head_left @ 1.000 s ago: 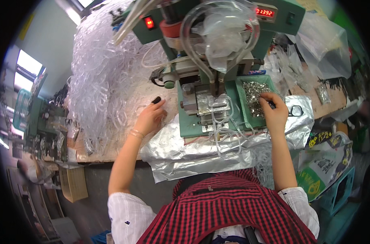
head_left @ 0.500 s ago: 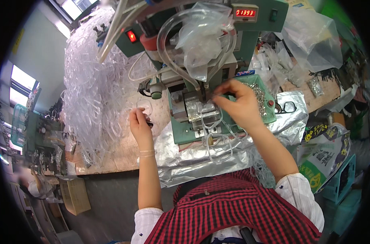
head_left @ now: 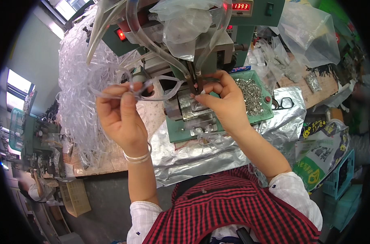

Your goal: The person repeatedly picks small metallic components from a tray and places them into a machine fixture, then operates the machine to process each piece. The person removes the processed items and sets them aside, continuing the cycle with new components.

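Note:
My left hand (head_left: 123, 124) is raised left of the green bench machine (head_left: 168, 132), its fingers closed on a clear plastic eyeglass frame (head_left: 168, 92). One rim of the frame points toward the machine's nozzles. My right hand (head_left: 230, 106) is at the metal fixture (head_left: 187, 106), thumb and fingers pinched together right beside the nozzle tips. Whatever lies between those fingertips is too small to make out. Two clear hoses (head_left: 209, 51) run down to the nozzles.
A large heap of clear frames (head_left: 81, 101) covers the bench's left. Right of the machine, a green tray (head_left: 267, 110) holds small metal parts. Beyond it, dark-rimmed glasses (head_left: 286, 103) lie on silver foil (head_left: 293, 122). A clear plastic bag (head_left: 309, 36) sits at the back right.
My left hand has risen from the bench and now holds a clear frame up beside the machine. The clear frame in front of the fixture is gone from there. My right hand has moved slightly left, to the nozzles.

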A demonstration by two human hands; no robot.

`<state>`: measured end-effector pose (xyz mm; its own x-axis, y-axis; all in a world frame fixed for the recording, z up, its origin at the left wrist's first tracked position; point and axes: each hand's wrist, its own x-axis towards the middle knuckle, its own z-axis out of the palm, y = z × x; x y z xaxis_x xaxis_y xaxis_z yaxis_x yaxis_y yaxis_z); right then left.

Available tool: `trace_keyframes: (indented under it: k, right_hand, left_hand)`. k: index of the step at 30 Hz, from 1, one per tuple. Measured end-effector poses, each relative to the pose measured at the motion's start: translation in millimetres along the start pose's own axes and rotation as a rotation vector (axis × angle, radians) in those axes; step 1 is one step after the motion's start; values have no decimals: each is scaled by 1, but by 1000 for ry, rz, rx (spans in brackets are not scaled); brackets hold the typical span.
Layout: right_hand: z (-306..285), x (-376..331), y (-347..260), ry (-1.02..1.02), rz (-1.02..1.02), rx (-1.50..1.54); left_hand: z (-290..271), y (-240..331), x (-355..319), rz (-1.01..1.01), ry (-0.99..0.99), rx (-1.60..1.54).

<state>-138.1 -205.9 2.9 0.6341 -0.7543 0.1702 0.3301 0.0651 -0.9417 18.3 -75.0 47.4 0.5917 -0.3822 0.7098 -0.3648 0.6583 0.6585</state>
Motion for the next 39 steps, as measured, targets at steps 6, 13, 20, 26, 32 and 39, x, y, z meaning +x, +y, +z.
trace_keyframes:
  k: [6, 13, 20, 26, 32, 39]
  right_hand:
    - [-33, -19, -4, -15, -273, -491]
    - [-137, -20, 57, 281, -411, -1417]
    - [-132, -15, 54, 294, -519, -1314]
    - [-130, -19, 49, 385, -433, -1167]
    - [-126, -17, 44, 363, -396, -993]
    - [-117, -10, 48, 325, -375, -966]
  left_hand:
    - [3, -1, -31, 212, -209, 171]
    - [18, -18, -56, 605, -723, 529]
    - [13, -32, -62, 622, -711, 481]
    - [-9, 1, -114, 371, -493, 712]
    - [-80, 21, -34, 280, -13, 1111]
    - [-194, -125, -30, 97, -607, 1852]
